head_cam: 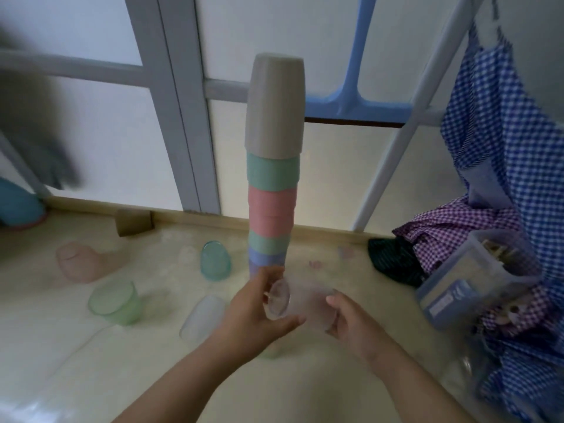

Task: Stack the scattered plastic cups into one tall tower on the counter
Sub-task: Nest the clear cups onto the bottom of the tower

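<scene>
A tall tower of upside-down cups (273, 166) stands in the middle of the pale surface, beige on top, then teal, pink, teal and blue bands. Just in front of its base both hands hold a clear cup (300, 303) lying sideways. My left hand (259, 312) grips its base end and my right hand (351, 322) holds its rim end. Loose cups lie to the left: a pink cup (82, 262), a green cup (114, 302), a teal cup (215, 261) and a clear cup (200, 315) on its side.
A brown cup (132, 222) lies by the frosted door frame (183, 117). A white rack leg (384, 166) stands at the right with checked cloths (500, 141) hanging. A clear plastic box (470, 279) and a dark cloth (393, 261) sit right of the tower.
</scene>
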{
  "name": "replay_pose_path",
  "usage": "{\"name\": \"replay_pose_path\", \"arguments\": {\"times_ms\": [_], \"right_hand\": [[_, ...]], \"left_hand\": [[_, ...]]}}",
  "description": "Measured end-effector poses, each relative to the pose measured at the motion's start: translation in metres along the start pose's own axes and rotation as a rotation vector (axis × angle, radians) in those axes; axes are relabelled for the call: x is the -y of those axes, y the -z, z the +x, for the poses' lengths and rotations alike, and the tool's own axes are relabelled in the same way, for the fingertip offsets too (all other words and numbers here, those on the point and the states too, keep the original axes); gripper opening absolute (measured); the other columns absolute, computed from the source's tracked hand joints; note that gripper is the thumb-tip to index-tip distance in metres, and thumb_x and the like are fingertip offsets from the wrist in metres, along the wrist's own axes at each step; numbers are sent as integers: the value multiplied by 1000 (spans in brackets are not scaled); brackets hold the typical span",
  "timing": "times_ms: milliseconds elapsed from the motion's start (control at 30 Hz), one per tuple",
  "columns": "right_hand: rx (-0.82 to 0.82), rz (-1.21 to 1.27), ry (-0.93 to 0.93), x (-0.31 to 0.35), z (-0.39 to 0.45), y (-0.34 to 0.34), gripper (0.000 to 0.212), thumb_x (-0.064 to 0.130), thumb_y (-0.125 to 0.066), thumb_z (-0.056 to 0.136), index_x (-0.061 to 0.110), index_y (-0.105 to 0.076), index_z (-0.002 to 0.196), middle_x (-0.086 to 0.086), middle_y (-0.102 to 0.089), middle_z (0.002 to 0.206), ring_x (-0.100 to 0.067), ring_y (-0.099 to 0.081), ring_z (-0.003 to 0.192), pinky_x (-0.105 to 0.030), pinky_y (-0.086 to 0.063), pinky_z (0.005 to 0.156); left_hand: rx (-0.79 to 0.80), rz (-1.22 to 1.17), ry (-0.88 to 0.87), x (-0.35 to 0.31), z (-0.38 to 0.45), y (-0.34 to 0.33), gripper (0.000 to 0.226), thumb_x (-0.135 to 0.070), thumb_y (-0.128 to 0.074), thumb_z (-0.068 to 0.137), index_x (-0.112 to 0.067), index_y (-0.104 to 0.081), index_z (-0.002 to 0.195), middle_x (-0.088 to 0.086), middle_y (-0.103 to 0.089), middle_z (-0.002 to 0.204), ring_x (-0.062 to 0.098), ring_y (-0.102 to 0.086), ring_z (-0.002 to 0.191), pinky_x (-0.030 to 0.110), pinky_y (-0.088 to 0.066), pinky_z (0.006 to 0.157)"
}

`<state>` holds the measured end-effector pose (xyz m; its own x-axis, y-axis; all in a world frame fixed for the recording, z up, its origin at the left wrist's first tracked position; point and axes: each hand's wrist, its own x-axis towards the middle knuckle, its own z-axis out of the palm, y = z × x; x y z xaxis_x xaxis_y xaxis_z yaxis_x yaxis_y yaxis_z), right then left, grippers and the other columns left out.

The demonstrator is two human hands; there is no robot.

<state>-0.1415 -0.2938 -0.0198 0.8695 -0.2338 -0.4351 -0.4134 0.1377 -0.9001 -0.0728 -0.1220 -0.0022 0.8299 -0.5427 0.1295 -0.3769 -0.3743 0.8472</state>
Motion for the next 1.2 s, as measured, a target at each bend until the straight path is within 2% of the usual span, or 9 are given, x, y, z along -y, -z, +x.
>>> {"name": "replay_pose_path", "arguments": {"times_ms": [167,267,400,567,767,933,1000,1100,1200], "right_hand": [[-124,-225,114,2,7,-8,23,29,-45,93,24,-56,112,1,-64,110,-13,-60,102,-32,-48,89],[-146,-299,150,-1,9,-10,17,29,-51,89,27,-59,104,1,-66,104,-13,-61,98,-32,-48,89],[-130,-407,213,-10,7,-13,17,28,-59,85,29,-60,102,10,-65,94,-4,-60,88,-15,-44,72],[-130,-434,240,-21,2,-14,20,25,-62,82,34,-57,99,13,-63,87,10,-55,71,-4,-44,63],[-67,-403,367,-9,-4,-28,23,15,-64,80,35,-57,88,9,-64,82,5,-55,66,-6,-45,61],[-60,-384,506,17,-2,-61,19,18,-65,80,30,-61,94,9,-66,83,2,-58,71,-5,-44,65],[-48,-395,559,22,-1,-79,19,22,-63,79,28,-61,98,9,-66,85,-2,-60,77,-8,-45,70],[-56,-433,598,22,2,-105,20,36,-58,75,40,-58,95,11,-65,89,-10,-61,82,-17,-49,75],[-139,-437,577,17,10,-126,21,43,-55,70,46,-56,90,14,-64,93,-12,-61,81,-21,-50,75]], "left_hand": [[-107,71,-3,-1,1,28,57,-31,-80,63,-37,-46,108,-17,-56,103,-9,-48,91,0,-36,72],[-79,140,18,-1,2,30,59,-32,-78,67,-31,-48,117,-17,-50,101,1,-47,89,9,-36,70],[-21,193,63,12,2,10,56,-28,-77,67,-24,-51,116,-6,-54,102,19,-49,102,27,-40,83],[39,251,102,34,-5,-16,58,-30,-74,71,-23,-46,122,-2,-56,120,19,-42,112,18,-27,78],[-55,238,106,35,-12,-7,53,-38,-67,77,-26,-45,124,-10,-54,120,9,-48,112,13,-28,81],[-226,318,213,68,-24,31,47,-31,-66,79,-15,-49,120,2,-56,122,21,-51,112,27,-38,91],[-193,369,347,87,-23,42,56,-34,-66,78,-13,-44,125,7,-52,126,25,-47,117,31,-37,95],[-39,425,532,113,-19,47,73,-44,-66,75,-8,-34,130,14,-48,129,30,-43,121,34,-37,98],[90,401,617,134,-14,46,68,-48,-65,73,-4,-40,119,18,-53,121,34,-50,114,34,-42,90]]}}
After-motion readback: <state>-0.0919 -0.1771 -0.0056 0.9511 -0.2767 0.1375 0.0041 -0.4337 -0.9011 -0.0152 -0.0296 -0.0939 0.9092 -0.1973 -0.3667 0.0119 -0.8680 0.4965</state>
